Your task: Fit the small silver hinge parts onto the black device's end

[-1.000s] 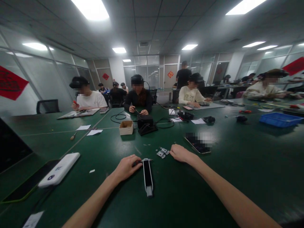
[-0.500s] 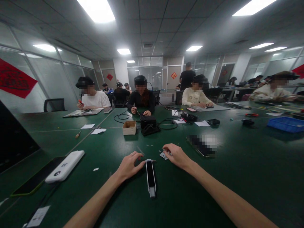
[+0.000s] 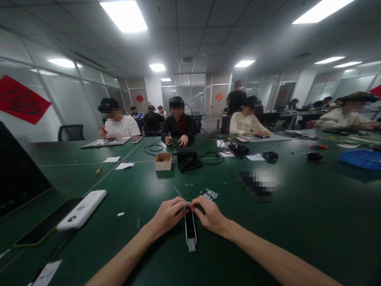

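Observation:
A long narrow black-and-white bar lies lengthwise on the green table in front of me. My left hand and my right hand meet at its far end, fingers pinched together over that end. What the fingertips hold there is too small to make out. A small metal hinge with loose bits lies just beyond my right hand.
A white power bank on a dark phone lies at the left. A blurred phone is at the right, a cardboard box and a black device farther back, a blue tray far right. Several people work across the table.
My right hand has left the hinge and come back left to the bar's far end, meeting my left hand there. The view has tipped slightly.

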`<act>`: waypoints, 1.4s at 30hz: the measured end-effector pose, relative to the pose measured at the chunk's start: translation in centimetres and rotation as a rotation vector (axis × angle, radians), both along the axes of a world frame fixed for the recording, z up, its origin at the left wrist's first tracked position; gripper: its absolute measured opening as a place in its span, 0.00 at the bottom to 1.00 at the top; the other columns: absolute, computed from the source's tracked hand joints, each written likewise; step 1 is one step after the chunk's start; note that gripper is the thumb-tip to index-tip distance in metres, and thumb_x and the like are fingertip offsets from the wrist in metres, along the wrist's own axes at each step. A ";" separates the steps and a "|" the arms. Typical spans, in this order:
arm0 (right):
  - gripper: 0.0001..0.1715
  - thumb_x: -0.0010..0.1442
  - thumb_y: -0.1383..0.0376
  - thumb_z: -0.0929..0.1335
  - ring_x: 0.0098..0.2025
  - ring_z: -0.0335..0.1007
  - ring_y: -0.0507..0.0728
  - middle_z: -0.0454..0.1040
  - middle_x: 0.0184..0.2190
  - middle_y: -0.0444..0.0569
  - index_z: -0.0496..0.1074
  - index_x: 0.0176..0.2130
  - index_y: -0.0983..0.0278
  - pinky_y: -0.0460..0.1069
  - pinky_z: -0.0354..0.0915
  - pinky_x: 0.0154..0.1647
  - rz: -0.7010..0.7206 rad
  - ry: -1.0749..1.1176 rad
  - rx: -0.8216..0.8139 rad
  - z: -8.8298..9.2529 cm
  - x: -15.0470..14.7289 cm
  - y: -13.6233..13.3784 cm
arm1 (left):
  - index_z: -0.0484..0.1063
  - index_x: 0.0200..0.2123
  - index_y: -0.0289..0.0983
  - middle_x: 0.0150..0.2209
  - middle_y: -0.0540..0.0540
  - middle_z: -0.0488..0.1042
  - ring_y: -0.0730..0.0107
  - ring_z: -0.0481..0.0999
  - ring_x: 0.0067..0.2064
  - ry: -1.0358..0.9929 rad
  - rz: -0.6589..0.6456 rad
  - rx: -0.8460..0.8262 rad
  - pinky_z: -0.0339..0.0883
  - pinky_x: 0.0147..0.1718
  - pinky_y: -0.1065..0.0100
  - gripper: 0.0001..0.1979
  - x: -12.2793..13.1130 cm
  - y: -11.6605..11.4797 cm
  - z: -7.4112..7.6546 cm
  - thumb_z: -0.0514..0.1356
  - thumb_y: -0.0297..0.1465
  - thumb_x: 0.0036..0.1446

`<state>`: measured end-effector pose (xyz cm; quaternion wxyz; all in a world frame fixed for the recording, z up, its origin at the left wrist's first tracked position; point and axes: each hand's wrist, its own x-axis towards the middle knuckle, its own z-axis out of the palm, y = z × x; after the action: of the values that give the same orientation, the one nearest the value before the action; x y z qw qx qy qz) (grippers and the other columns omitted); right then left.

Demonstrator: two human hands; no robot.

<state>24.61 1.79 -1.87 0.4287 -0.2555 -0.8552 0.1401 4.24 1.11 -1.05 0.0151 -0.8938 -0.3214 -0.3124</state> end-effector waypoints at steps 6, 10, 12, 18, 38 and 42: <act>0.06 0.61 0.70 0.62 0.36 0.67 0.54 0.72 0.34 0.49 0.67 0.38 0.64 0.50 0.66 0.38 0.021 -0.001 -0.010 -0.1 0.0 0.0 | 0.70 0.42 0.37 0.35 0.45 0.74 0.72 0.74 0.35 -0.010 -0.031 0.025 0.70 0.33 0.73 0.10 -0.1 0.2 0.0 0.50 0.33 0.65; 0.05 0.62 0.69 0.63 0.37 0.67 0.54 0.72 0.34 0.49 0.67 0.39 0.64 0.51 0.66 0.40 0.006 -0.010 0.005 -0.2 0.0 0.1 | 0.69 0.44 0.37 0.36 0.44 0.74 0.71 0.75 0.35 -0.018 -0.060 0.052 0.70 0.33 0.72 0.10 -0.1 0.1 0.3 0.51 0.33 0.65; 0.05 0.62 0.68 0.63 0.37 0.68 0.54 0.72 0.34 0.49 0.67 0.39 0.64 0.51 0.65 0.39 -0.003 -0.016 0.005 -0.2 0.1 0.1 | 0.69 0.44 0.36 0.37 0.43 0.74 0.71 0.75 0.35 -0.018 -0.070 0.064 0.70 0.32 0.72 0.10 -0.1 0.0 0.3 0.51 0.33 0.65; 0.05 0.62 0.65 0.64 0.36 0.68 0.55 0.72 0.33 0.49 0.68 0.38 0.64 0.51 0.65 0.39 -0.084 -0.073 0.010 0.2 -0.1 0.0 | 0.70 0.43 0.37 0.37 0.45 0.74 0.71 0.75 0.35 0.013 -0.044 0.032 0.69 0.33 0.72 0.10 -0.4 0.1 0.5 0.52 0.32 0.63; 0.07 0.57 0.67 0.65 0.40 0.65 0.58 0.73 0.34 0.51 0.72 0.35 0.65 0.55 0.62 0.46 -0.312 -0.374 -0.108 1.2 0.7 0.5 | 0.72 0.41 0.39 0.36 0.49 0.72 0.72 0.70 0.33 0.088 0.126 -0.375 0.64 0.33 0.72 0.08 -3.2 1.6 0.2 0.55 0.33 0.61; 0.07 0.58 0.67 0.65 0.40 0.65 0.58 0.74 0.34 0.51 0.73 0.35 0.65 0.56 0.61 0.47 -0.289 -0.362 -0.102 1.0 0.7 0.6 | 0.72 0.40 0.39 0.35 0.50 0.72 0.72 0.70 0.33 0.067 0.130 -0.390 0.63 0.32 0.72 0.09 -3.0 1.6 0.0 0.55 0.34 0.61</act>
<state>25.35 2.43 -0.83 0.2704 -0.4173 -0.8646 0.0723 1.22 2.71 -1.10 -0.1277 -0.8671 -0.4320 -0.2127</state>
